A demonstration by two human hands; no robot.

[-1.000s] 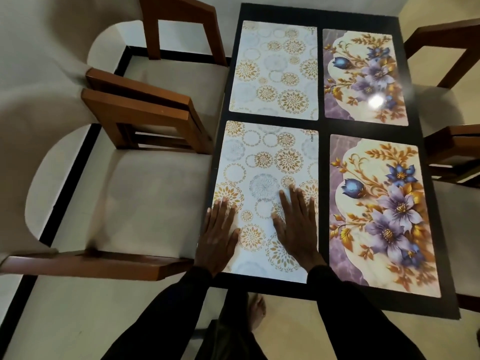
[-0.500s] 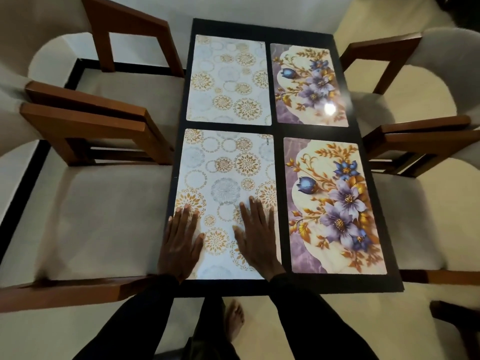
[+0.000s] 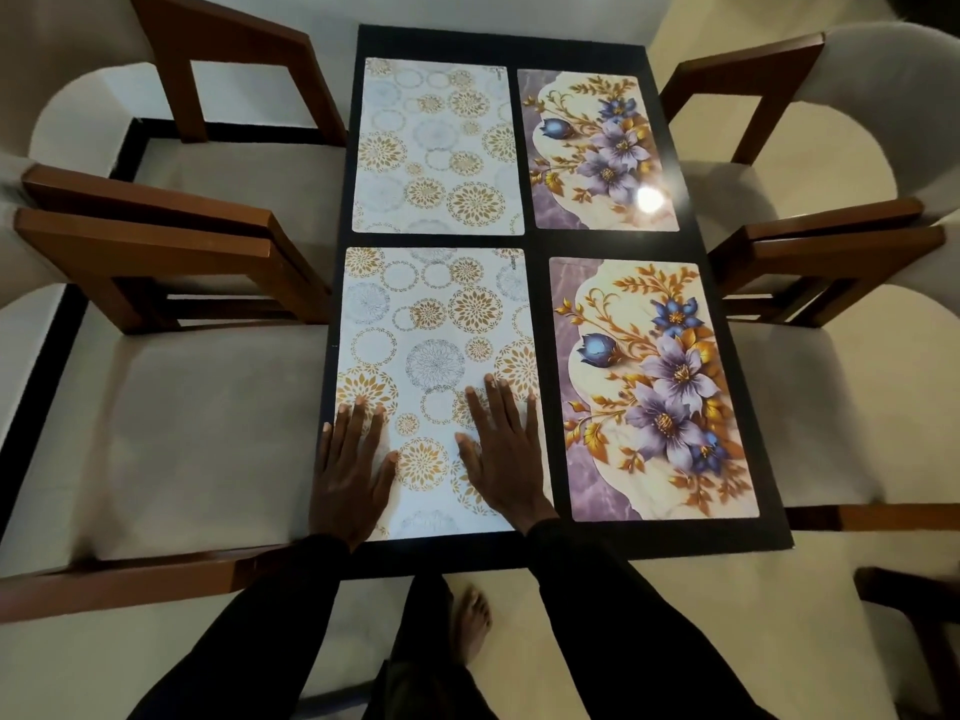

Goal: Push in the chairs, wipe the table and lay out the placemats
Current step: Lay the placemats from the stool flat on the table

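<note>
Both the left hand (image 3: 352, 472) and right hand (image 3: 506, 459) lie flat, fingers straight, gripping nothing, on the near placemat (image 3: 434, 350) beneath them

Cream floor (image 3: 810, 615) shows at lower right, with a black strip (image 3: 36, 407) down the left edge. Wooden chairs (image 3: 208, 433) with pale cushions flank the black table (image 3: 727, 537) at centre. A glare (image 3: 650, 199) shines upper right.

2 long black sleeves (image 3: 628, 626) end at the left hand (image 3: 350, 478) and right hand (image 3: 506, 467); dark trousers (image 3: 415, 691), 1 bare foot (image 3: 470, 623).
</note>
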